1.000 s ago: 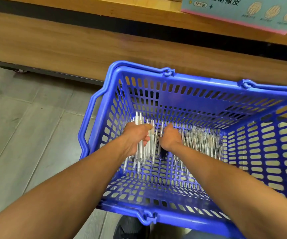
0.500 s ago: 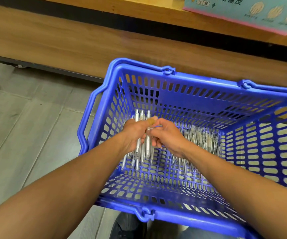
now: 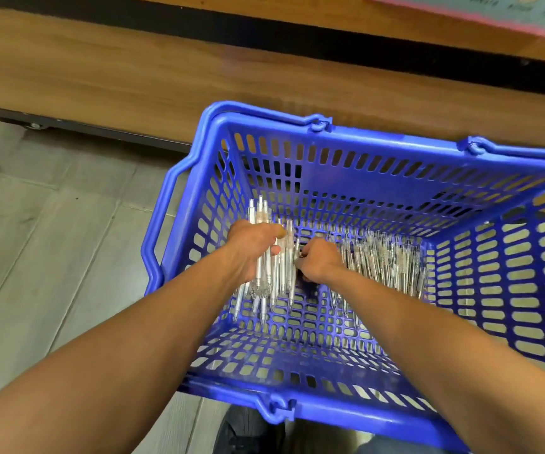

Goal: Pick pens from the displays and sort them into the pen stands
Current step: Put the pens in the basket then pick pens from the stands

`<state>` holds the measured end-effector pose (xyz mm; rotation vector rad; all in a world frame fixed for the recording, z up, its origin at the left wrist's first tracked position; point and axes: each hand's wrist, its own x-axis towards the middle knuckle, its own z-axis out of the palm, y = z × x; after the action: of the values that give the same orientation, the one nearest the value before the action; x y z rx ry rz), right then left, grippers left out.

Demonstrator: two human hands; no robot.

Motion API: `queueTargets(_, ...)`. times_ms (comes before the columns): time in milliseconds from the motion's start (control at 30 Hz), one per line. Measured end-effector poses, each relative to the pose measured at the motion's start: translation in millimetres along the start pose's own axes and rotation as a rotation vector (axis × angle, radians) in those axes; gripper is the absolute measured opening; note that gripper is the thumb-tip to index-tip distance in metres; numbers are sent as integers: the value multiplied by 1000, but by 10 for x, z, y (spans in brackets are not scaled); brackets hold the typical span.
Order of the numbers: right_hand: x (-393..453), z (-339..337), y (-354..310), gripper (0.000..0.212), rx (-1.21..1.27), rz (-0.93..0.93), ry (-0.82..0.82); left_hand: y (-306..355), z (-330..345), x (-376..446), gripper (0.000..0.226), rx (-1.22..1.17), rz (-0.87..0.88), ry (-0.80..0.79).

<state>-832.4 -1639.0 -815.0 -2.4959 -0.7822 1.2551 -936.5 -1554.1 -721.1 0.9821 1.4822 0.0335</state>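
both hands down in the basket, gathering pens

near: blue perforated plastic shopping basket (image 3: 346,411) on grey floor (image 3: 51,257). left hand (image 3: 248,249) clamped round a bundle of clear plastic pens (image 3: 266,273), tips toward the camera, prob. kept parallel so more stack in. right hand (image 3: 318,262) just beside it, fingers curled down into the loose clear pens (image 3: 386,260) along the basket bottom; can't tell if it's got one. far: wooden shelf front (image 3: 166,77). no pen stands in view.
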Motion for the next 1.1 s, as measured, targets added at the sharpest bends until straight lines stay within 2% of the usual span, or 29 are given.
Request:
queueTargets(100,19,75,-87,25,-81,-5,57,-10,-10,-21,72,-27,-1,-4)
queueTargets(267,8,76,-89,35,-54,24,92,-19,-36,-36,79,-38,5,-6)
queueTargets(333,-31,-10,-45,35,68,-14,74,-25,-40,-22,79,-29,19,-9)
queueTargets(400,-105,-146,-24,25,255,-103,4,-20,-47,-12,81,-25,25,-10)
queueTargets(500,-248,-366,-93,4,581,-211,-252,-15,-33,-6,85,1,21,-10)
queueTargets(567,-313,-458,-178,9,718,-270,-363,-5,-25,-32,72,0,9,-61)
queueTargets(633,-339,-491,-244,16,801,-320,-393,20,-28,-70,58,8,-9,-116)
queueTargets(700,-338,-501,-270,21,890,-329,-408,33,-36,-76,58,5,2,-86)
queueTargets(767,-295,-501,-235,20,963,-275,-413,16,-30,-38,67,-21,23,-25)
queueTargets(833,-215,-449,-160,14,874,-190,-317,2,-20,-21,78,-46,34,11)
queueTargets(933,-89,-284,-8,21,189,-80,30,5,-18,-14,87,-63,33,25)
queueTargets(967,-78,-226,20,27,44,-51,106,-1,-23,3,82,-54,25,24)
queueTargets(1067,-84,-65,0,53,-46,-35,173,8,-45,-3,47,-43,15,-21)
queueTargets(1100,-79,-19,-19,59,-86,-44,178,3,-48,4,44,-51,2,-32)
